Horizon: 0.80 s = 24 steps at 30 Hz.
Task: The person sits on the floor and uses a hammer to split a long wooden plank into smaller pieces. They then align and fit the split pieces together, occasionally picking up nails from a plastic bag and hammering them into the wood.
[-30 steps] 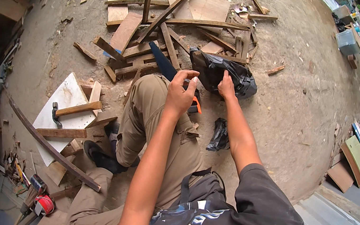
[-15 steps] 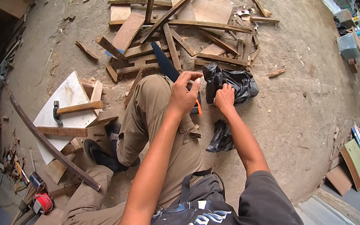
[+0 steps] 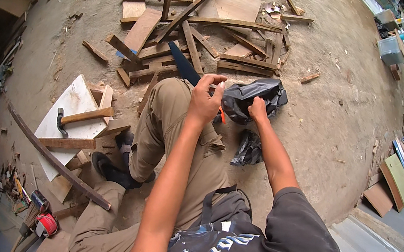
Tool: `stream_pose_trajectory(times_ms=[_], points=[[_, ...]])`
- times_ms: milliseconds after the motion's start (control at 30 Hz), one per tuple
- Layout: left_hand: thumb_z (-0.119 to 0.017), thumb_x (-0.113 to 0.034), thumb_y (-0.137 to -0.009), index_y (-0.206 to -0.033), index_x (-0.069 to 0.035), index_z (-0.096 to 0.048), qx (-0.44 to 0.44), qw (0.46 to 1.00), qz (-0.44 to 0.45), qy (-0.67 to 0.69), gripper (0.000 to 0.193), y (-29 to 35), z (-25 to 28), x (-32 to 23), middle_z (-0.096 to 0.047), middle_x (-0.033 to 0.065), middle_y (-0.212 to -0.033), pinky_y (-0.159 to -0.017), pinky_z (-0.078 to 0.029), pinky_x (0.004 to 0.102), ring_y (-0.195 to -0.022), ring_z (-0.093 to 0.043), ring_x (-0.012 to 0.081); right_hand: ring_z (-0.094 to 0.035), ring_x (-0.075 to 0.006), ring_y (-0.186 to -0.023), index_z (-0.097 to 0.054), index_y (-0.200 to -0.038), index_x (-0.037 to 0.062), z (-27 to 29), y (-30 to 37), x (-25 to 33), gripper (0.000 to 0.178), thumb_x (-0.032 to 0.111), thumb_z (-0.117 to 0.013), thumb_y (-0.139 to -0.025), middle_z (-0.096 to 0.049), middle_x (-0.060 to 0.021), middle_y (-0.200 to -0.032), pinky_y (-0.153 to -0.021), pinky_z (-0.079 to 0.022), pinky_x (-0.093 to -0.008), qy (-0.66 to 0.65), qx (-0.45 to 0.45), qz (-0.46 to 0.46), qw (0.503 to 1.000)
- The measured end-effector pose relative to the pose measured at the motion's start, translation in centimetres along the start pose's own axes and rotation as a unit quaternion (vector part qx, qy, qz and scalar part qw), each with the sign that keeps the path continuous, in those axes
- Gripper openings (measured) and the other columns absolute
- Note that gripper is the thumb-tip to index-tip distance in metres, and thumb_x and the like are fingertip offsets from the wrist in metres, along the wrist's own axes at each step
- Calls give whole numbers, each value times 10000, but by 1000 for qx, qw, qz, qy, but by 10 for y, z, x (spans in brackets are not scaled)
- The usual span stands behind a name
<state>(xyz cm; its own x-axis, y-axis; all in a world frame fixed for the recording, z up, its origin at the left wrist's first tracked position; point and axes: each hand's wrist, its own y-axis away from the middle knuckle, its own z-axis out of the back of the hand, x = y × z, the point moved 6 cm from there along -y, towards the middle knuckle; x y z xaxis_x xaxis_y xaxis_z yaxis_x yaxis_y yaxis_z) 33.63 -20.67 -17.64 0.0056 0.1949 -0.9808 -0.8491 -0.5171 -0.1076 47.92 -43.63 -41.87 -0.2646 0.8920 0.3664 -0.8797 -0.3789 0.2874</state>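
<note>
My right hand [image 3: 258, 109] is closed at the crumpled mouth of a black plastic bag [image 3: 242, 98], gripping its folds; the fingertips are partly hidden. The bag rests on the dirt ground in front of my knee. A smaller piece of black plastic [image 3: 248, 149] lies just below it. My left hand [image 3: 205, 99] is raised over my bent knee, beside the bag, its thumb and fingertips drawn together in a pinch. Whatever sits between them is too small to make out. Behind that hand, a handsaw [image 3: 183, 63] with a dark blade and orange handle lies partly hidden.
Scrap wood strips [image 3: 236, 24] and plywood pieces [image 3: 238, 4] are piled ahead. To my left, a hammer [image 3: 85, 117] lies on a white board [image 3: 69, 97], near a long curved wood strip [image 3: 55, 162]. A red tape measure [image 3: 47, 225] is at lower left, and leaning boards [image 3: 397, 179] stand at right.
The bag's folds have shifted, its near side now smoother and its mouth wider. My right hand has moved slightly at that opening. My left hand stays nearly in place.
</note>
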Motion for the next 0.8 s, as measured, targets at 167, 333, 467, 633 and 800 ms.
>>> stream_pose_trajectory(times_ms=[167,333,467,633,800], points=[[-595,-126,-930,-1058,-10,-671,-11,1000,13,-2,189,4,9,-1,-658,85,-1020,-802,-479,275,-907,-630,149,-657,-420,-999,-718,-913,-24,-23,1,34,191,78,-626,-781,-679,-271,-1023,-875,-536,-465,59,45,-45,996],[-589,-114,-926,-1054,-1,-667,-1,1000,27,1,188,3,5,-5,-659,90,-1027,-795,-492,280,-907,-639,158,-664,-378,-1021,-709,-1034,4,-51,-3,34,255,94,-568,-843,-647,-256,-1141,-872,-544,-446,153,69,-60,984],[-577,-45,-902,-1043,10,-655,-11,1000,17,10,170,3,6,-9,-652,142,-1025,-787,-519,336,-928,-652,248,-645,-369,-1045,-652,-1161,27,-51,1,30,325,114,-515,-879,-501,-236,-1356,-916,-506,-459,73,-84,-114,987],[-582,-57,-901,-1045,8,-653,-14,1000,21,6,173,6,10,-5,-651,146,-1023,-789,-522,339,-921,-656,256,-581,-335,-1171,-676,-1151,-6,-59,-8,39,352,143,-474,-904,-529,-171,-1334,-1015,-412,-462,135,30,-143,980],[-571,-89,-905,-1041,-4,-657,-12,1000,4,-4,182,4,5,-7,-646,153,-1030,-793,-523,351,-914,-659,276,-622,-341,-1130,-688,-1118,-7,-36,6,42,329,154,-491,-909,-636,-171,-1225,-984,-438,-462,126,35,-162,978]])
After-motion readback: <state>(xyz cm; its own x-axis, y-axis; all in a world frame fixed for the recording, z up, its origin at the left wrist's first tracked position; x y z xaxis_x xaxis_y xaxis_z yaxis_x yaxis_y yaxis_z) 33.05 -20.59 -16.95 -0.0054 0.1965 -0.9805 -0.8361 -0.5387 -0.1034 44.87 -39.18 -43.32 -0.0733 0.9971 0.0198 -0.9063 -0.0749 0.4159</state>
